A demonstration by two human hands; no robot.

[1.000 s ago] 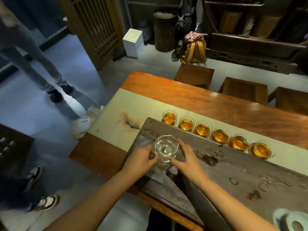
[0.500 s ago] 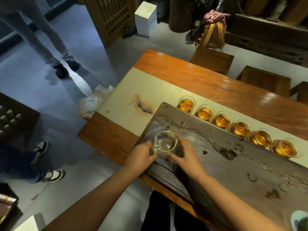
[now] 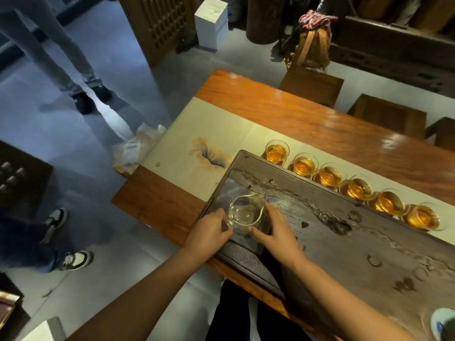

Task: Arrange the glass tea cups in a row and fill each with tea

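Observation:
Several glass tea cups [image 3: 328, 177] stand in a slanting row on the pale table runner [image 3: 197, 134], each holding amber tea, just beyond the far rim of the dark stone tea tray [image 3: 369, 242]. A clear glass pitcher [image 3: 245, 212], nearly empty, stands on the tray's left end. My left hand [image 3: 208, 236] grips its handle side with curled fingers. My right hand [image 3: 277, 233] touches the pitcher's right wall with thumb and fingers spread around it.
The wooden table [image 3: 307, 114] has stools [image 3: 311, 86] along its far side. Two people's legs and shoes [image 3: 85, 100] stand on the floor at left. A blue-and-white dish [image 3: 443, 324] sits at the tray's near right corner. Wet marks dot the tray.
The view has swung slightly; the pitcher and both hands stay on the tray's left end. The cups have not moved.

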